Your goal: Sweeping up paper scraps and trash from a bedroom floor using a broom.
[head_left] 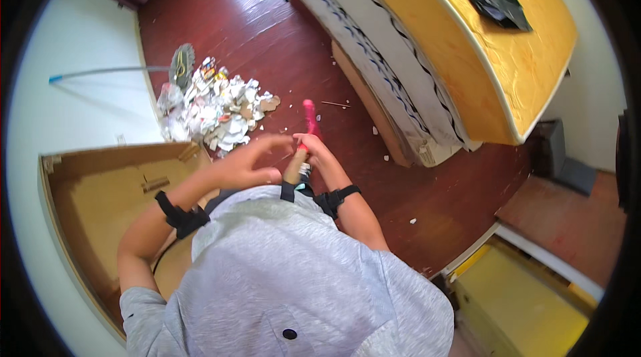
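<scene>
In front of my body, my right hand (314, 146) is closed around a stick (295, 167) with a tan shaft and a bright pink upper part. The pink part reaches past my fingers toward the dark red floor, while the tan end comes down close to my shirt. My left hand (250, 162) hovers just left of the stick. Its thumb and fingers are apart, with nothing between them. The left fingertips come near the right hand; whether they touch cannot be made out.
Ahead on the left lies a heap of torn paper scraps (224, 107), with a long thin pole (110, 72) leading to a dark grey head beside it. A shallow brown box-like frame (87, 190) stands at left. A yellow mattress (461, 30) and a yellow cabinet (521, 297) are at right.
</scene>
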The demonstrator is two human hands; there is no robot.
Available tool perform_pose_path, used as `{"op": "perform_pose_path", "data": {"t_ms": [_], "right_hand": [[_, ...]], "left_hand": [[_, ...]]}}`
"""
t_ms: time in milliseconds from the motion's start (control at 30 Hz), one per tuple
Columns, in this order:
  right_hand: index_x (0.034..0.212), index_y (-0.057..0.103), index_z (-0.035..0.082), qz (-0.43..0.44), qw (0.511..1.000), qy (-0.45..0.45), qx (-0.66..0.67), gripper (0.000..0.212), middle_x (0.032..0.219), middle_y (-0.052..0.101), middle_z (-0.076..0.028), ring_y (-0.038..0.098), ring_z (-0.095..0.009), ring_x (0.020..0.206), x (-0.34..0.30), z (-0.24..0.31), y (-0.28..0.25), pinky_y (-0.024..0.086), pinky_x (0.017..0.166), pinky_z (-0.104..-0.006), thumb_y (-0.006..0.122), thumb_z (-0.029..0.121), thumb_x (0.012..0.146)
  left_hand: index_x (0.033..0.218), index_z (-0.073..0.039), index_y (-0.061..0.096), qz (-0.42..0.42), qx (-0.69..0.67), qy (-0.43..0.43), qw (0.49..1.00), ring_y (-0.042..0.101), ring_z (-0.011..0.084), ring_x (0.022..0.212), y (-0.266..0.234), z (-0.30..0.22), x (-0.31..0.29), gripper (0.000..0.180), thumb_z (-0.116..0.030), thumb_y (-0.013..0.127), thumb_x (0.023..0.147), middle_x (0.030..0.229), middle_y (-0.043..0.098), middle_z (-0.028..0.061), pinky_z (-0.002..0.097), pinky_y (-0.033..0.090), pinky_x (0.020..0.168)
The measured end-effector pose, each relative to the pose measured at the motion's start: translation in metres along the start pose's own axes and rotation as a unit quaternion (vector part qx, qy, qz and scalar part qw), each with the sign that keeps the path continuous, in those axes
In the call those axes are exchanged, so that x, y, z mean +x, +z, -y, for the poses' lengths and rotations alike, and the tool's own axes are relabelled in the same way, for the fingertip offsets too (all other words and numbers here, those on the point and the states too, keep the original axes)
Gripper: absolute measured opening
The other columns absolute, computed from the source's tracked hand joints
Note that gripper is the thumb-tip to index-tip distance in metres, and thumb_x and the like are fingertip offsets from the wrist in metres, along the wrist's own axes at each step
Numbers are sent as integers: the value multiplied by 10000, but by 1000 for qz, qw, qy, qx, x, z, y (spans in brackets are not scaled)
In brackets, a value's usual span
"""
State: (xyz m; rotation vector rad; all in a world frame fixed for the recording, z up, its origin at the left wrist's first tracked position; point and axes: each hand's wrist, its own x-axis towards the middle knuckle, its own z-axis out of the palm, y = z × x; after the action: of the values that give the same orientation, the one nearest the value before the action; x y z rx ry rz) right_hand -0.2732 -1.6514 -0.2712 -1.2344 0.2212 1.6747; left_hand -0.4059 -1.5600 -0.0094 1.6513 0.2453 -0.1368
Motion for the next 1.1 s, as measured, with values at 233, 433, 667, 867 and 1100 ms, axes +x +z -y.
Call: {"op": "perform_pose_path", "data": {"t_ms": [233,433,667,867,1100], "right_hand": [[1232,443,38,37,988,-102,114,515,644,491,-12,501,-100,505,-103,16,-43,424,464,-245,474,6,719],[1125,550,-14,-195,965,-113,-135,422,845,612,-106,574,-157,758,-108,-6,-62,461,649,-289,474,18,710],[1152,516,18,-210,965,-98,-123,457,831,552,-61,518,-150,772,-36,-40,-104,425,669,-261,486,53,697],[1160,499,50,-54,982,-68,-165,421,867,560,-80,544,-161,668,41,-46,13,459,537,-305,500,136,748],[1065,567,2,81,981,-48,-169,410,754,551,-72,518,-162,643,67,-23,172,431,537,-308,489,13,662]], "left_hand": [[1172,-24,446,170,192,143,956,459,324,1066,76,-19,67,595,-251,723,697,1176,422,171,400,364,935],[789,-66,578,396,141,185,888,518,271,849,119,35,102,236,-266,684,724,799,569,81,377,397,784],[606,-50,520,252,139,248,925,482,276,695,96,119,100,289,-263,647,755,649,504,80,376,396,697],[589,-59,524,220,209,186,934,494,269,675,6,102,18,288,-255,669,741,627,492,80,371,409,669],[627,-71,503,57,227,131,964,489,250,637,-59,43,-54,255,-199,711,698,637,476,67,359,389,584]]}}
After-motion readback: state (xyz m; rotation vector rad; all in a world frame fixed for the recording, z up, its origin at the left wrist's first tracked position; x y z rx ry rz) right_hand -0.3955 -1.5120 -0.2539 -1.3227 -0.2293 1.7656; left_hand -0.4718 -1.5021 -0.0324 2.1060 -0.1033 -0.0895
